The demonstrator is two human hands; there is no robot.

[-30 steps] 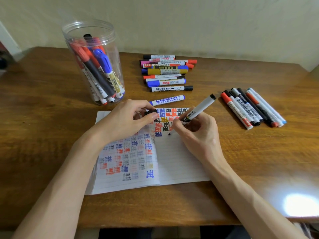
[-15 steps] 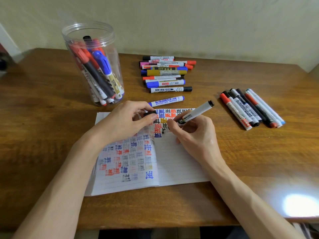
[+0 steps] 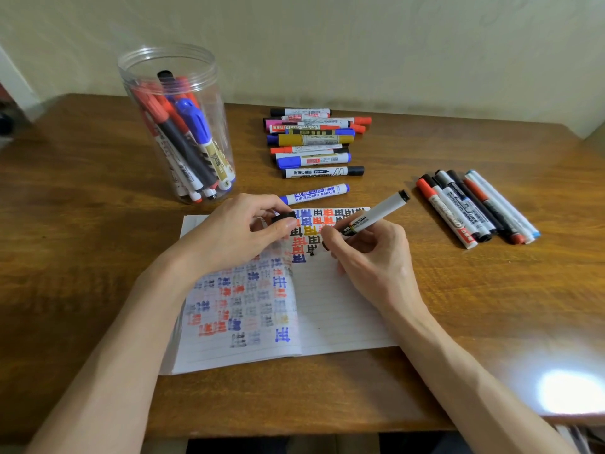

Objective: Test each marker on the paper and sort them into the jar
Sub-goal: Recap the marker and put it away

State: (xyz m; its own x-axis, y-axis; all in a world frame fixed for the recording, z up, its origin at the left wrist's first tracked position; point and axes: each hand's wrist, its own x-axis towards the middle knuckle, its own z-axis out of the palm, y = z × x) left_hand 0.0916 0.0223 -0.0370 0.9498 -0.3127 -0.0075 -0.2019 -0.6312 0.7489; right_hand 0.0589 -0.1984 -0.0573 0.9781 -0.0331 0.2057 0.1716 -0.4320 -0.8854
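Step in hand: test stroke. The right hand [image 3: 370,257] has its fingers clamped on the white-barrelled black marker [image 3: 376,213], tip down at the lined white paper [image 3: 343,306]. The left hand [image 3: 242,234] pinches the black cap [image 3: 284,217] in its fingers. Probable next move: recap, then drop the marker into the clear plastic jar [image 3: 176,126], far left.

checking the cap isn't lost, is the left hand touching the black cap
Touching. The head view shows the left hand pinching the black cap between thumb and fingers.

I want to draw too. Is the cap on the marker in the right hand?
No, the left hand pinches the black cap away from the marker.
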